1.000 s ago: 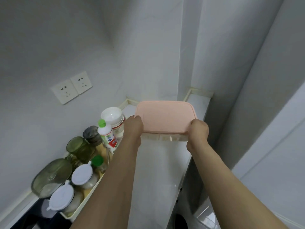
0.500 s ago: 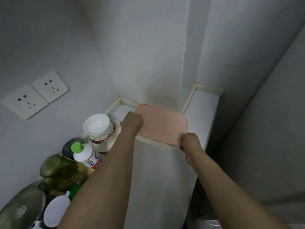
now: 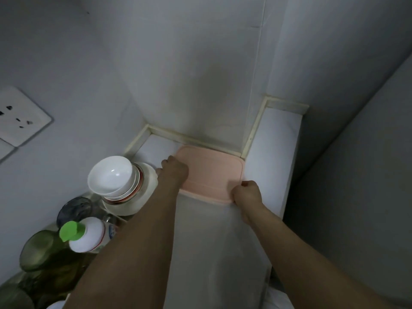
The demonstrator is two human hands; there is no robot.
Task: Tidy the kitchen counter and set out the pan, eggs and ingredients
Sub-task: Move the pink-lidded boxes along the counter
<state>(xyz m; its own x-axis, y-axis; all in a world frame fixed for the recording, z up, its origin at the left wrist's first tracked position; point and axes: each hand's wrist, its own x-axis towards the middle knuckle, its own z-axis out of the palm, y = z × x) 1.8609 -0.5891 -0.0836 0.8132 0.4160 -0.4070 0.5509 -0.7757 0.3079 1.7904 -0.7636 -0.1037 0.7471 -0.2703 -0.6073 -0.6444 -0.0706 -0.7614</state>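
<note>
A pink rectangular container with a flat lid (image 3: 211, 172) lies on the white counter (image 3: 214, 241), pushed into the far corner against the wall. My left hand (image 3: 175, 170) grips its left edge, fingers curled over the side. My right hand (image 3: 246, 192) grips its near right corner with curled fingers. Both forearms reach forward from the bottom of the view. The container's underside and contents are hidden.
A stack of white bowls on a plate (image 3: 116, 181) stands just left of the container. Nearer me on the left are a white bottle with a green cap (image 3: 87, 235) and green glass jars (image 3: 40, 253). Wall sockets (image 3: 20, 117) sit at left. The counter's right edge (image 3: 287, 197) drops off.
Both hands carried the pink container forward and down, from mid-air to the counter's back corner. The view moved closer to the wall.
</note>
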